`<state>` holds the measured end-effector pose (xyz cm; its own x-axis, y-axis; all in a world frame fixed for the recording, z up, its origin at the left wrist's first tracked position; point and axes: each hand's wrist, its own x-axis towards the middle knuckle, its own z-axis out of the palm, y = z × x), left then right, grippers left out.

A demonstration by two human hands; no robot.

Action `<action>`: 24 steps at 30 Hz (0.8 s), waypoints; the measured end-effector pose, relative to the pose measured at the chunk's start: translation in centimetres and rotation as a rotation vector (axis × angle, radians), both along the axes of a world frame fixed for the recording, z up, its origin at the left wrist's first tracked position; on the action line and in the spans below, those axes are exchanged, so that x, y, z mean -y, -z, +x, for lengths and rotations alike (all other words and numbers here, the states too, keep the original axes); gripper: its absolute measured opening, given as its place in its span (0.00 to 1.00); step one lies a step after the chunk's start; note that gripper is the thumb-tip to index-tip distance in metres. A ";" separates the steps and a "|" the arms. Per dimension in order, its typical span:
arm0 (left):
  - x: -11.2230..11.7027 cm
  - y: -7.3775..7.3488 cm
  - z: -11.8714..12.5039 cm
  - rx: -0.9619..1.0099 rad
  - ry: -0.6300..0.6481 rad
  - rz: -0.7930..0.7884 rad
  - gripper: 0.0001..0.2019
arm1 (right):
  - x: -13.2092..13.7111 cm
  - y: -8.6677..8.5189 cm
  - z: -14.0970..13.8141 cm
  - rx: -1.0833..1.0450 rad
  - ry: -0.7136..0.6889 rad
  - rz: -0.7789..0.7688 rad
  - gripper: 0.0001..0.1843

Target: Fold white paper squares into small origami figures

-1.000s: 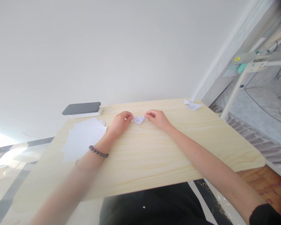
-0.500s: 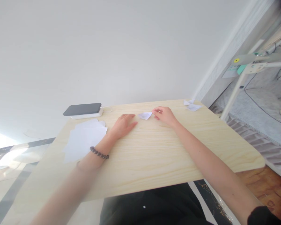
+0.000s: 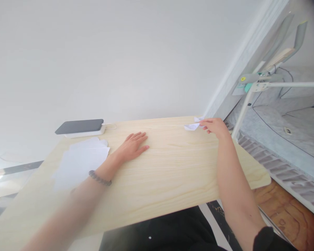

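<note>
My right hand (image 3: 213, 126) pinches the right tip of a small folded white paper boat (image 3: 192, 127) near the far right corner of the table. Just behind it lies other folded white paper (image 3: 198, 119), partly hidden by my fingers and the boat. My left hand (image 3: 135, 145) rests palm down on the wood, fingers spread, holding nothing. A dark beaded bracelet circles the left wrist. Left of that hand, loose white paper sheets (image 3: 81, 160) lie in an uneven stack.
A dark phone (image 3: 80, 126) lies on a white box-like block with a white cable at the table's (image 3: 167, 181) far left. The wall runs along the back edge. Beyond the right side stands a white metal frame (image 3: 243, 111) with grey padded parts.
My right hand has carried the paper boat rightward, from near my left hand to the folded paper at the far corner. My left hand has flattened, its fingers spreading. The view has shifted right.
</note>
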<state>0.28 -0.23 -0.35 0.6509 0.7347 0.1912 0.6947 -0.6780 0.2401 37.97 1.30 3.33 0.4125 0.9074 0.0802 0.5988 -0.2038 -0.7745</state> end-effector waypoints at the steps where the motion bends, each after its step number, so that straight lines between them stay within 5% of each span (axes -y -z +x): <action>1: 0.0 0.0 0.0 -0.002 0.000 0.006 0.27 | 0.2 0.2 0.8 0.004 0.041 -0.022 0.12; 9: -0.3 0.1 0.0 0.006 0.007 0.018 0.26 | 0.4 1.9 4.6 -0.067 0.331 -0.091 0.10; 19: -0.5 0.4 0.1 0.008 0.003 0.023 0.26 | 1.0 1.9 5.8 0.012 0.456 -0.069 0.11; 24: -0.6 0.4 0.1 0.006 0.003 0.022 0.27 | 1.2 1.8 5.6 0.207 0.397 -0.073 0.14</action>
